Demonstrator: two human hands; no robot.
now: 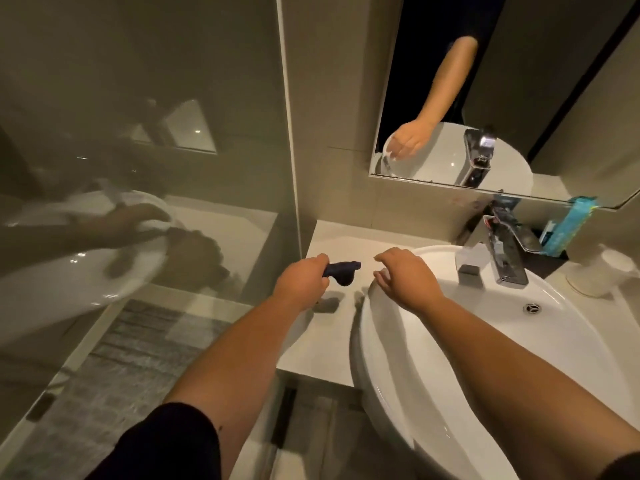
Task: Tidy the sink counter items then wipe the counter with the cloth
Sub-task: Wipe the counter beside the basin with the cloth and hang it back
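Your left hand (302, 283) grips a bunched dark cloth (343, 271), holding it just above the pale counter (332, 244) left of the white basin (433, 368). Your right hand (407, 280) hovers with its fingers spread over the basin's far left rim. The chrome tap (502, 251) stands at the far side, with a white dispenser (599, 271) to its right.

Head view; looks steeply down, close over sink (450, 358).

Bare counter (337, 244) between glass (207, 133) and basin (415, 358)
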